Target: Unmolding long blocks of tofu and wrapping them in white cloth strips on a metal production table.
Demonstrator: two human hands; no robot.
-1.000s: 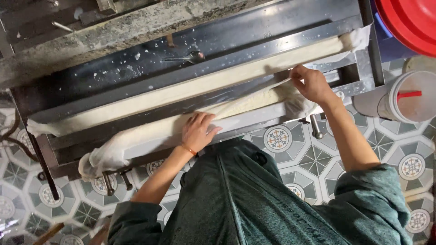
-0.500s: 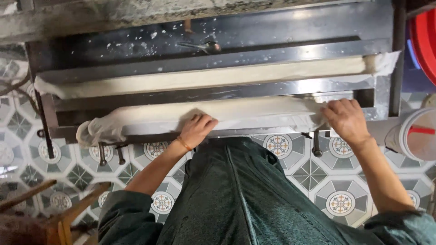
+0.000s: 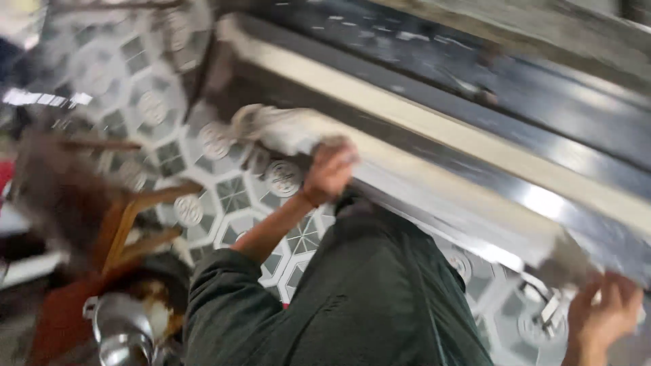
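White roll (image 3: pixel 407 179), blurred, in left hand (image 3: pixel 330 169) grip; right hand (image 3: pixel 600 318), partly cut off, grasps its far end.

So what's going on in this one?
A person in a dark green garment grips a long white roll lying along a metal trough. The left hand holds it near its bunched end, the right hand near the other. The view is blurred. A wooden chair stands on the patterned tile floor.

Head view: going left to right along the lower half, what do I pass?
Metal pot → wooden chair → left hand on the white cloth-wrapped roll → dark green garment → right hand at the roll's other end.
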